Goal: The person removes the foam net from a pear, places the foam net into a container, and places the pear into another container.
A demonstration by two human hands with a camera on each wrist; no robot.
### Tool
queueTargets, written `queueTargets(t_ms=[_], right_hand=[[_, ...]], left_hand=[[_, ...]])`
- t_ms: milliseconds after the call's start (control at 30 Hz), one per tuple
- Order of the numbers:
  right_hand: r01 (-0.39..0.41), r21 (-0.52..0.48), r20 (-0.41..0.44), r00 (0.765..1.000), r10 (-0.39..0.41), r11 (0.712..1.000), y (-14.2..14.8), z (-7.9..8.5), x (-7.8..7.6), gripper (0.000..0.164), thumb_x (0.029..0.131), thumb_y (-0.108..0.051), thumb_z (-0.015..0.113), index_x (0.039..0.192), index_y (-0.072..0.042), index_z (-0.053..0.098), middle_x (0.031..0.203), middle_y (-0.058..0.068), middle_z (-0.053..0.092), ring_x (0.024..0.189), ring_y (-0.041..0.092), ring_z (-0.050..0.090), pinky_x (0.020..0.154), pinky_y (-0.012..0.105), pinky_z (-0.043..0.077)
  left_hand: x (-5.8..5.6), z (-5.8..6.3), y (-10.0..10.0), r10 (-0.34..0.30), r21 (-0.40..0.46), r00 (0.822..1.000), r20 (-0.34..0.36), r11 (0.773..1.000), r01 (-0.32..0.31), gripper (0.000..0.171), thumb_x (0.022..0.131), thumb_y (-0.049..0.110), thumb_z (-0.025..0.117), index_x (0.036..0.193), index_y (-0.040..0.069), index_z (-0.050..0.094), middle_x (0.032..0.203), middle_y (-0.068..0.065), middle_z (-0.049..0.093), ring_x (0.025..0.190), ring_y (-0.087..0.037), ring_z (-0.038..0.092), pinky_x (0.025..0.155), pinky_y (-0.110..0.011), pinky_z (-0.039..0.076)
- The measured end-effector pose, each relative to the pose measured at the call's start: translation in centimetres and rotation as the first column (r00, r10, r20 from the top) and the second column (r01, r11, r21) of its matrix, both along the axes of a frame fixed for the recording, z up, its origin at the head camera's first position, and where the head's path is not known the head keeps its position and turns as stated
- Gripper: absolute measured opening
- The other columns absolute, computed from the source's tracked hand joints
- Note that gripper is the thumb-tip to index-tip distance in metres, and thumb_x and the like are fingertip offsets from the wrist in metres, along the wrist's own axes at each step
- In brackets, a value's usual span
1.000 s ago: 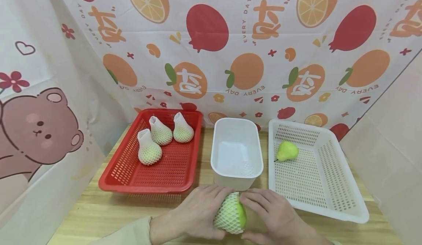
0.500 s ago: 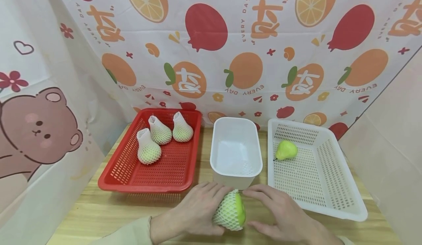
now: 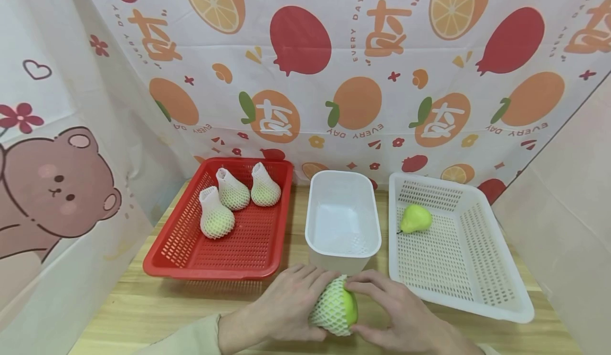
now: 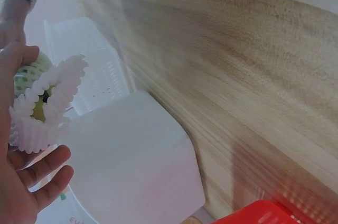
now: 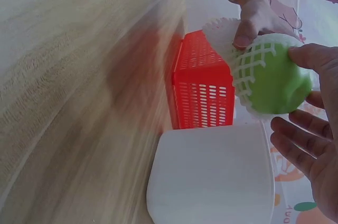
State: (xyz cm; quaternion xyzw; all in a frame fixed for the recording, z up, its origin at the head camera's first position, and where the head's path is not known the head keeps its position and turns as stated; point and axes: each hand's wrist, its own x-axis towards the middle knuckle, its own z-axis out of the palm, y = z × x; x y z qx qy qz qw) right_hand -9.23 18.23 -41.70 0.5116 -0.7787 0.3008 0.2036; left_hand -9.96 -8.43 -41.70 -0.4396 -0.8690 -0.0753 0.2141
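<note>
A green pear (image 3: pixel 350 308), partly inside a white foam net sleeve (image 3: pixel 330 308), is held over the near part of the table. My left hand (image 3: pixel 293 303) grips the netted side. My right hand (image 3: pixel 403 310) has its thumb and fingers on either side of the bare end. The right wrist view shows the pear's rounded green end (image 5: pixel 281 82) sticking out of the net, with the thumb on it and fingertips at its lower edge. In the left wrist view, the sleeve's frilled open end (image 4: pixel 53 108) gapes around the stem.
A red basket (image 3: pixel 229 275) on the left contains several pears in foam nets (image 3: pixel 217 222). In the middle stands a white plastic bin (image 3: pixel 341 262), just beyond my hands. A white basket (image 3: pixel 477 307) on the right holds a bare pear (image 3: pixel 415 218). A printed curtain (image 3: pixel 305 105) hangs behind.
Half a second ago my right fingers were spread apart from the pear; now they are back against its bare end. My left hand has kept its grip on the netted side.
</note>
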Motion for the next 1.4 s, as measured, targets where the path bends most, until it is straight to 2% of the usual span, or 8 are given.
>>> queueTargets(t_ms=[233, 367, 467, 667, 867, 1167, 1267, 1400], right_hand=[[0.017, -0.025, 0.057, 0.998, -0.015, 1.0, -0.4, -0.4, 0.1, 0.066, 0.087, -0.033, 0.087, 0.14, -0.007, 0.059, 0.133, 0.004, 0.062, 0.116, 0.016, 0.068, 0.105, 0.016, 0.051], [0.055, -0.003, 0.128, 0.99, -0.054, 0.998, -0.7, -0.6, 0.5, 0.073, 0.083, -0.032, 0.09, 0.143, -0.009, 0.056, 0.135, 0.001, 0.06, 0.115, 0.013, 0.068, 0.101, 0.021, 0.056], [0.07, 0.016, 0.179, 0.981, -0.071, 0.997, -0.8, -0.8, 0.6, 0.079, 0.08, -0.028, 0.093, 0.145, -0.01, 0.053, 0.137, 0.001, 0.059, 0.113, 0.012, 0.069, 0.094, 0.026, 0.061], [0.113, 0.032, 0.213, 0.97, -0.117, 0.993, -1.1, -1.0, 0.7, 0.091, 0.068, -0.021, 0.097, 0.145, -0.011, 0.051, 0.14, -0.002, 0.059, 0.113, 0.009, 0.069, 0.095, 0.022, 0.059], [0.127, 0.003, 0.2, 0.972, -0.125, 0.992, -1.2, -1.1, 0.6, 0.095, 0.056, -0.014, 0.096, 0.139, -0.011, 0.052, 0.136, -0.003, 0.059, 0.113, 0.008, 0.067, 0.097, 0.02, 0.057], [0.155, -0.017, 0.25, 0.957, -0.146, 0.988, -0.4, -0.9, 0.9, 0.096, 0.054, -0.009, 0.095, 0.139, -0.014, 0.051, 0.135, -0.003, 0.061, 0.114, 0.011, 0.068, 0.098, 0.025, 0.059], [0.181, -0.015, 0.245, 0.954, -0.171, 0.983, 0.1, -0.7, 1.0, 0.096, 0.056, -0.011, 0.097, 0.14, -0.015, 0.051, 0.135, -0.005, 0.06, 0.115, 0.01, 0.068, 0.1, 0.02, 0.057], [0.205, -0.039, 0.184, 0.963, -0.194, 0.978, 0.7, -0.2, 0.9, 0.096, 0.055, -0.015, 0.1, 0.138, -0.013, 0.053, 0.134, -0.007, 0.06, 0.114, 0.008, 0.067, 0.103, 0.012, 0.05]], left_hand=[[0.0, -0.1, 0.2, -0.01, 0.013, 0.999, -0.036, 1.0, 0.01, 0.1, 0.057, 0.065, 0.092, 0.137, 0.015, 0.06, 0.109, 0.009, 0.072, 0.095, -0.007, 0.067, 0.083, -0.026, 0.056], [0.1, -0.1, 0.3, -0.012, 0.014, 0.999, -0.053, 1.0, 0.013, 0.099, 0.058, 0.066, 0.092, 0.137, 0.014, 0.061, 0.109, 0.01, 0.072, 0.093, -0.007, 0.066, 0.082, -0.025, 0.055], [0.1, 0.0, 0.4, -0.012, 0.015, 0.998, -0.061, 1.0, 0.013, 0.099, 0.059, 0.067, 0.091, 0.137, 0.013, 0.062, 0.11, 0.01, 0.073, 0.093, -0.006, 0.067, 0.083, -0.025, 0.055], [0.0, 0.1, 0.6, -0.006, 0.015, 0.998, -0.057, 1.0, 0.007, 0.102, 0.059, 0.066, 0.091, 0.139, 0.012, 0.06, 0.112, 0.01, 0.073, 0.095, -0.007, 0.068, 0.083, -0.026, 0.055], [-0.1, 0.2, 0.8, -0.012, -0.003, 0.998, -0.062, 1.0, 0.012, 0.103, 0.059, 0.066, 0.091, 0.14, 0.012, 0.059, 0.114, 0.01, 0.071, 0.096, -0.007, 0.066, 0.081, -0.025, 0.053], [-0.1, 0.1, 0.9, -0.024, -0.011, 0.996, -0.086, 1.0, 0.024, 0.099, 0.063, 0.066, 0.088, 0.14, 0.012, 0.058, 0.114, 0.009, 0.071, 0.096, -0.009, 0.066, 0.081, -0.026, 0.054], [-0.2, 0.1, 0.8, -0.026, -0.009, 0.995, -0.097, 1.0, 0.026, 0.096, 0.065, 0.065, 0.088, 0.139, 0.011, 0.058, 0.113, 0.008, 0.071, 0.097, -0.009, 0.066, 0.082, -0.026, 0.054], [-0.3, 0.2, 0.7, -0.034, -0.01, 0.993, -0.112, 0.999, 0.033, 0.092, 0.066, 0.062, 0.088, 0.137, 0.012, 0.059, 0.112, 0.008, 0.071, 0.097, -0.009, 0.066, 0.082, -0.026, 0.055]])
